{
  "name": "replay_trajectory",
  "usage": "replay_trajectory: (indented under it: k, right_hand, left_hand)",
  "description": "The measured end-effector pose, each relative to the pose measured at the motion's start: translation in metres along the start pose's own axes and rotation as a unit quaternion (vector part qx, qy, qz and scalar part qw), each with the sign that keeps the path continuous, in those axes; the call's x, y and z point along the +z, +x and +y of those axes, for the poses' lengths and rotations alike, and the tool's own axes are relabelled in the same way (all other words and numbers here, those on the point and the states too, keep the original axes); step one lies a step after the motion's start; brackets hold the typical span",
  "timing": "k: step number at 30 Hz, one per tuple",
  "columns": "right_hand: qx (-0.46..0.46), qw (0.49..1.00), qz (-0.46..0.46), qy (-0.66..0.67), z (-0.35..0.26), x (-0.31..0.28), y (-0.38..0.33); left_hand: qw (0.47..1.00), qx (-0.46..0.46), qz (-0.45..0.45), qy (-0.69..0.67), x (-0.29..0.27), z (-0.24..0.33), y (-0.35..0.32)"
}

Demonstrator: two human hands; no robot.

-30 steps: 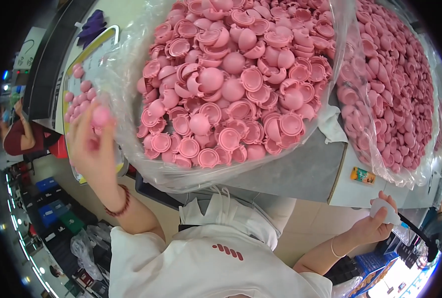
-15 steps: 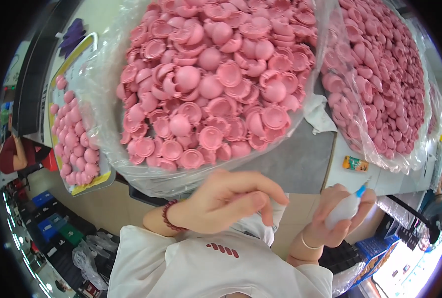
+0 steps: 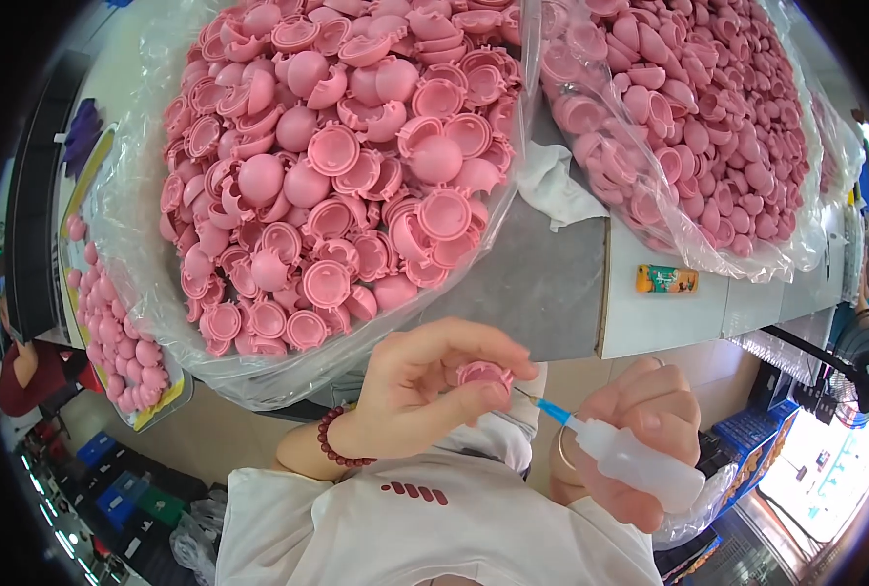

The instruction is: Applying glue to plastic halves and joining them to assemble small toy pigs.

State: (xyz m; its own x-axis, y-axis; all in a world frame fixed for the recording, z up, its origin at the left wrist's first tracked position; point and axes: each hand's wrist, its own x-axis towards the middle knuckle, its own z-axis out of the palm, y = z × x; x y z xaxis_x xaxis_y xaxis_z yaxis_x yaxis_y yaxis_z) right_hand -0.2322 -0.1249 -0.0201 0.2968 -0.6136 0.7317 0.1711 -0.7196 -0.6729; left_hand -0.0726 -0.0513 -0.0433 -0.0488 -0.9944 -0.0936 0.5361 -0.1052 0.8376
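"How's that left hand (image 3: 420,386) placed?"

"Raised in front of the white shirt (image 3: 386,532), near the edge of the worktop (image 3: 547,303), pointing across to the right. A dark red beaded bracelet (image 3: 329,439) circles the wrist."

"And its fingers?"

"Nearly closed, thumb against the others, pinching a small pink shell (image 3: 483,375) at their tips."

"What about the right hand (image 3: 654,400)?"

"Bent in toward the left one, fingers curled around a squeeze bottle (image 3: 640,461). It's tilted, with its blue neck (image 3: 554,410) aimed up at the shell. The thin needle (image 3: 525,394) ends just beside it; I can't tell whether they touch."

"What's the bottle made of?"

"Looks like cloudy white plastic, smooth and rounded. The shell seems to be plastic too, with little tabs on its rim."

"Like those in the pile?"

"Yes, that heap of pink half-shells (image 3: 308,183), glossy domes and ringed hollows, lies in a crinkled clear bag (image 3: 259,379). Closed pink balls (image 3: 127,356) sit on the tray (image 3: 176,398) to the left."
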Motion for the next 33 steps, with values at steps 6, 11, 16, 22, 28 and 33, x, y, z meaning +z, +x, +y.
replay_trajectory:
  k: [6, 11, 16, 22, 28, 33]
  right_hand:
    - [0.011, 0.999, 0.029, 0.031, -0.001, -0.002, -0.001]
    - [0.008, 1.000, 0.014, -0.003, -0.002, -0.003, -0.001]
    - [-0.003, 0.998, -0.022, -0.050, -0.001, 0.000, -0.003]
    - [-0.008, 0.998, -0.025, -0.065, -0.001, -0.002, -0.004]
    - [-0.014, 0.998, 0.000, -0.067, 0.000, 0.000, 0.000]
    - [-0.020, 0.998, 0.003, -0.061, 0.000, 0.000, -0.001]
  left_hand:
    - [0.994, 0.044, -0.083, 0.061, -0.004, 0.001, 0.009]
    - [0.994, -0.028, -0.033, -0.098, 0.007, 0.005, 0.006]
    - [0.993, -0.007, -0.044, -0.114, 0.003, 0.001, 0.003]
    - [0.991, -0.025, -0.036, -0.130, 0.003, 0.001, 0.003]
    - [0.991, -0.006, -0.033, -0.133, 0.004, 0.000, 0.004]
    - [0.988, -0.018, -0.019, -0.153, 0.004, 0.001, 0.003]
